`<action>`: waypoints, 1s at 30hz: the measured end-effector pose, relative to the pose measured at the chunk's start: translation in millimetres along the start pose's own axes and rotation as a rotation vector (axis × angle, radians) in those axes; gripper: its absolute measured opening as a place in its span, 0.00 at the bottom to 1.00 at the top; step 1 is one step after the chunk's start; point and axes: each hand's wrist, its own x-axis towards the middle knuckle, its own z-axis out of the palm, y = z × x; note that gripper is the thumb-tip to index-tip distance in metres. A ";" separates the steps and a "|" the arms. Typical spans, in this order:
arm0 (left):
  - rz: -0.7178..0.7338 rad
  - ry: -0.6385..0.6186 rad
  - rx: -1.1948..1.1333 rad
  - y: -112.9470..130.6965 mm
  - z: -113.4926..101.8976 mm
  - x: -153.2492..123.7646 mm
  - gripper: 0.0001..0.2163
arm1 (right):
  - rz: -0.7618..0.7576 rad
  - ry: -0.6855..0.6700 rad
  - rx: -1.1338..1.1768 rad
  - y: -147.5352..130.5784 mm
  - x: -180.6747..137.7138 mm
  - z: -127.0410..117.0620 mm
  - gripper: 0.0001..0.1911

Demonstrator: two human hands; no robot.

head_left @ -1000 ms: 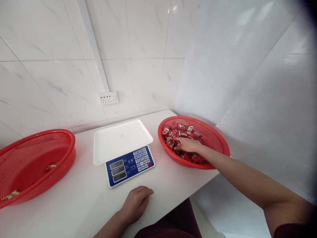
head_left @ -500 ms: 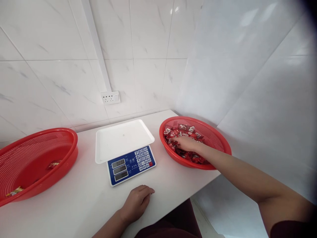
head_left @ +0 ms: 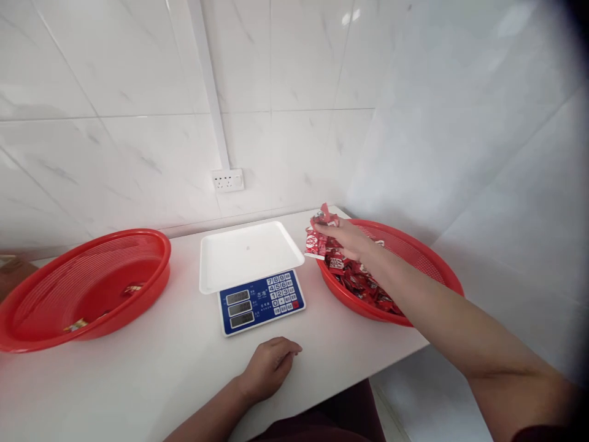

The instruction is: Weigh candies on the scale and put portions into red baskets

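My right hand (head_left: 346, 238) is closed around a bunch of red wrapped candies (head_left: 316, 242), lifted at the left rim of a red plastic basket (head_left: 442, 270). More red-wrapped candies lie below it inside that basket. To the left stands a white and blue electronic scale (head_left: 262, 302); its white weighing tray (head_left: 248, 258) has nothing on it. My left hand (head_left: 271, 368) rests on the table in front of the scale, its fingers curled in loosely and nothing visible in them.
At the left is a second red basket (head_left: 156, 270) with a few wrapped pieces on its bottom. The white table (head_left: 184, 368) meets a tiled wall bearing a socket (head_left: 228, 180). A brown object (head_left: 13, 276) shows at the far left edge.
My right hand has risen out of the candies in the right basket, now gripping a bunch of them, toward the scale's side. The view has shifted slightly left; my left hand stays put.
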 end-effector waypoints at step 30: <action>-0.132 -0.060 -0.049 -8.0 -16.1 -3.5 0.14 | 0.232 -0.189 -0.254 31.8 53.8 86.4 0.26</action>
